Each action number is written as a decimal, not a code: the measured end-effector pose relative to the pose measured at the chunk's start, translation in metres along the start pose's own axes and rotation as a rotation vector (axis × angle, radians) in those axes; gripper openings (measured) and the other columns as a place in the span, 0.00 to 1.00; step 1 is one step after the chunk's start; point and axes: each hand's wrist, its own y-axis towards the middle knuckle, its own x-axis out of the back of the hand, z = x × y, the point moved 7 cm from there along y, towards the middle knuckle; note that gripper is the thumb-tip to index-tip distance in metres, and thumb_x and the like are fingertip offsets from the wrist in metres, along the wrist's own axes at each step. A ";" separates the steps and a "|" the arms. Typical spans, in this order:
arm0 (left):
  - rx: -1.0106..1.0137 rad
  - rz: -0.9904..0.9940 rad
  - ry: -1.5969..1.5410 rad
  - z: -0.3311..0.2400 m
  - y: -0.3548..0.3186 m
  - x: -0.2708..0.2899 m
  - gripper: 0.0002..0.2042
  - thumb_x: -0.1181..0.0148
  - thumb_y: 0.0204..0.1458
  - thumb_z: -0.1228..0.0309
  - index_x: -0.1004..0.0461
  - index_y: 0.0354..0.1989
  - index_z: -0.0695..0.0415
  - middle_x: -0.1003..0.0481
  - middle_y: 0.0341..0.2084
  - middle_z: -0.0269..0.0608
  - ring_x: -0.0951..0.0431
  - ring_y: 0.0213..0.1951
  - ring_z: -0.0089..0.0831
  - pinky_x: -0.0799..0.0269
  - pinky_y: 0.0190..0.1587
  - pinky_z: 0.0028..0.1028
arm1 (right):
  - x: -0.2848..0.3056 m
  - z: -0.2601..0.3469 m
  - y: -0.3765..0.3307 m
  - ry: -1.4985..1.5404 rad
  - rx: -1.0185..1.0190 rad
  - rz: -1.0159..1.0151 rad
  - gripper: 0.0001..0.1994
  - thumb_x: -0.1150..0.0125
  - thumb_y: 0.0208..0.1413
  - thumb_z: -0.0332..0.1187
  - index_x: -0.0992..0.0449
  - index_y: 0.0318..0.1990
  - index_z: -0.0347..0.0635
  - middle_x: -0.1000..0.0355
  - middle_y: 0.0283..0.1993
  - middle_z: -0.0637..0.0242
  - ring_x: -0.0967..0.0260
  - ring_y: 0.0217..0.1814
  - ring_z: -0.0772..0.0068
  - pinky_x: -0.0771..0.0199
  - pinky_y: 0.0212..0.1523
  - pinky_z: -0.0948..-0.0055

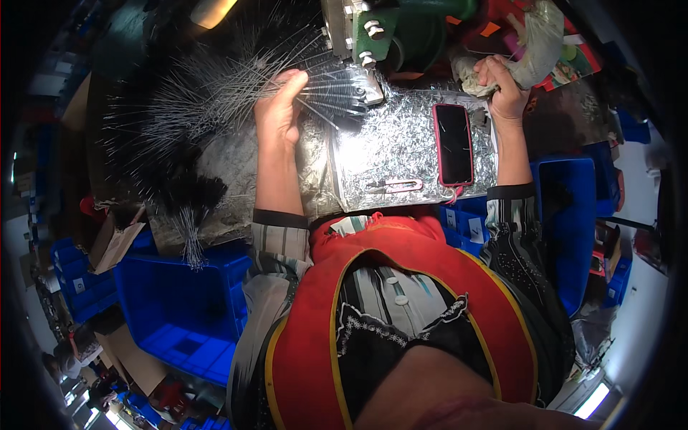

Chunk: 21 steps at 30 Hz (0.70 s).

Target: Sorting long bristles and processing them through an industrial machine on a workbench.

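Note:
My left hand [278, 115] is closed round a bunch of thin metal springs [333, 87], their coiled ends fanning out to the right. Long straight wire tails [193, 104] spread leftward from it in a dense heap. Those coiled ends lie close to a metal block at the foot of a green machine [376, 36]. To the right, my right hand [507, 93] has its fingers curled on a pale, crumpled wrapping [539, 50] around what looks like a bar; what is inside is hidden.
A phone in a red case [453, 143] and small thread snips [395, 186] lie on the shiny, foil-like work surface [365, 154]. Blue bins stand at the left [179, 315] and right [566, 236]. A smaller wire bunch [190, 229] hangs over the table's front edge.

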 end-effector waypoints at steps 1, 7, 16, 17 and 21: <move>0.000 0.077 0.016 -0.001 0.000 -0.005 0.14 0.38 0.36 0.82 0.30 0.34 0.67 0.28 0.30 0.44 0.28 0.33 0.32 0.30 0.37 0.27 | 0.000 0.000 -0.001 -0.003 0.004 -0.005 0.08 0.50 0.45 0.23 0.35 0.17 0.36 0.39 0.13 0.66 0.40 0.16 0.73 0.34 0.29 0.71; -0.104 0.133 0.030 0.001 -0.002 -0.013 0.12 0.40 0.35 0.84 0.29 0.32 0.67 0.27 0.27 0.43 0.27 0.30 0.29 0.30 0.35 0.25 | 0.003 -0.005 -0.002 -0.080 0.084 0.025 0.09 0.51 0.46 0.24 0.35 0.16 0.35 0.38 0.14 0.65 0.38 0.18 0.73 0.34 0.30 0.72; -0.182 -0.063 -0.057 -0.001 -0.005 -0.004 0.10 0.41 0.35 0.85 0.29 0.29 0.67 0.28 0.26 0.44 0.27 0.28 0.30 0.30 0.33 0.25 | 0.002 0.026 0.020 -0.116 -0.402 -0.058 0.17 0.48 0.44 0.30 0.43 0.08 0.43 0.44 0.11 0.66 0.42 0.17 0.71 0.39 0.28 0.73; -0.161 -0.077 -0.073 0.001 -0.003 -0.002 0.10 0.40 0.35 0.84 0.29 0.30 0.66 0.27 0.26 0.42 0.27 0.28 0.29 0.30 0.33 0.23 | 0.002 0.028 0.024 -0.109 -0.408 -0.053 0.17 0.48 0.45 0.31 0.43 0.08 0.44 0.45 0.10 0.66 0.42 0.17 0.71 0.39 0.28 0.73; -0.164 -0.148 -0.068 0.002 -0.005 -0.005 0.10 0.39 0.34 0.84 0.28 0.29 0.65 0.27 0.26 0.40 0.27 0.28 0.27 0.30 0.30 0.21 | 0.008 0.024 0.021 -0.128 -0.433 -0.056 0.17 0.48 0.45 0.31 0.43 0.09 0.43 0.44 0.11 0.66 0.41 0.19 0.71 0.39 0.29 0.73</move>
